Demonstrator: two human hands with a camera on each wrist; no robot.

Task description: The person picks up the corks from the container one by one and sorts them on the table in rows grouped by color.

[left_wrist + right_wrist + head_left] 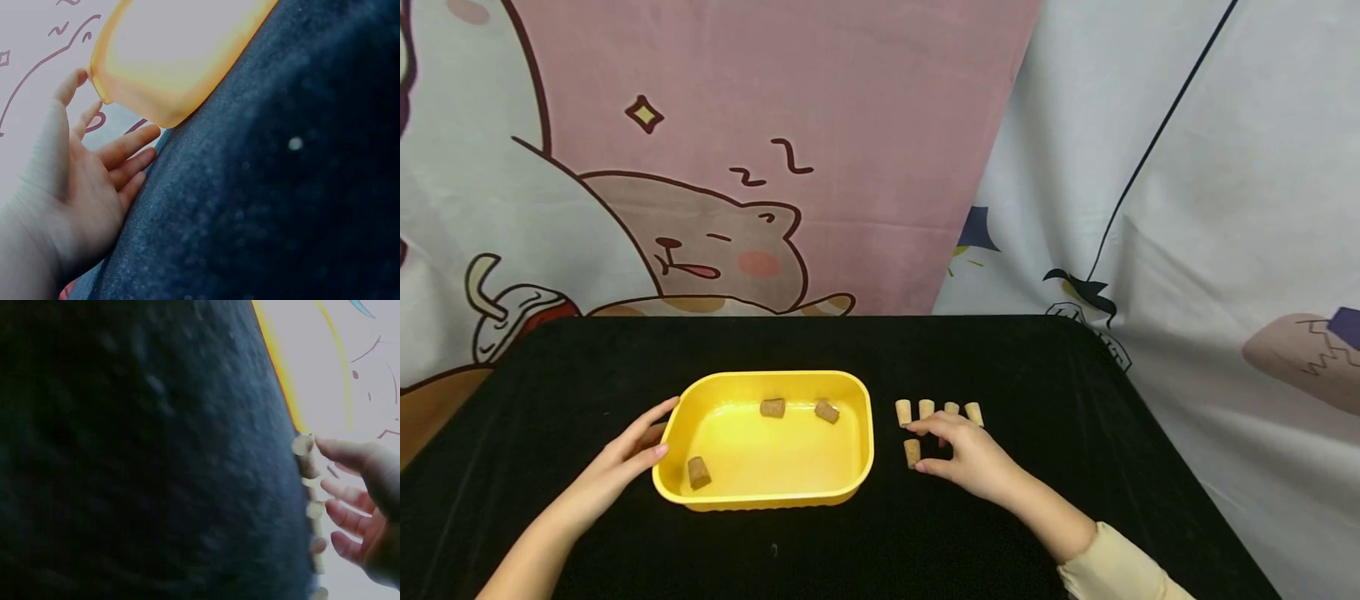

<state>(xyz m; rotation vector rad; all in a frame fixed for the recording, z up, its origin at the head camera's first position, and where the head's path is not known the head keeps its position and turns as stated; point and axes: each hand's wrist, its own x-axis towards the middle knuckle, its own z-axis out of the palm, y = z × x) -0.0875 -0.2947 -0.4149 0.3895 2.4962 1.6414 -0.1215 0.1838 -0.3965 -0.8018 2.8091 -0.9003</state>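
A yellow plastic tub (763, 467) stands on the black cloth with three brown corks inside: one at the back middle (772, 407), one at the back right (827, 411) and one at the front left (698, 472). My left hand (617, 467) touches the tub's left rim, its fingers spread and relaxed. To the right of the tub, several pale corks (903, 413) stand upright in a row. In front of them is another upright cork (912, 452). My right hand (970, 458) is beside this cork, thumb and forefinger apart around it without a visible pinch.
A black cloth (700, 558) covers the table. Behind it hangs a printed curtain (887, 125) with cartoon animals, and its white part (1225, 333) falls along the right side.
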